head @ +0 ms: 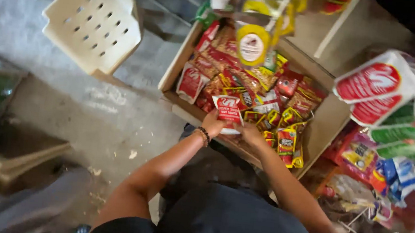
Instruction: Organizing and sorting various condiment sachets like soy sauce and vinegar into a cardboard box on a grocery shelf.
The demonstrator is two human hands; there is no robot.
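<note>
I read the red-and-white packet [228,109] as the item in work: it sits upright just above the near edge of the cardboard box [331,119], gripped from both sides. My left hand [213,124] is closed on the packet's left lower edge, a dark beaded bracelet [204,135] at the wrist. My right hand [250,134] is closed on its right lower edge. Both forearms extend forward and converge at the box's near edge. I judge the step to be handling one packet over the box. The next move calls for a firm two-sided hold clear of the loose packets [266,94] filling the box. Left of the box stands a cream plastic chair [94,20]; right of it hang more packets [375,88].
</note>
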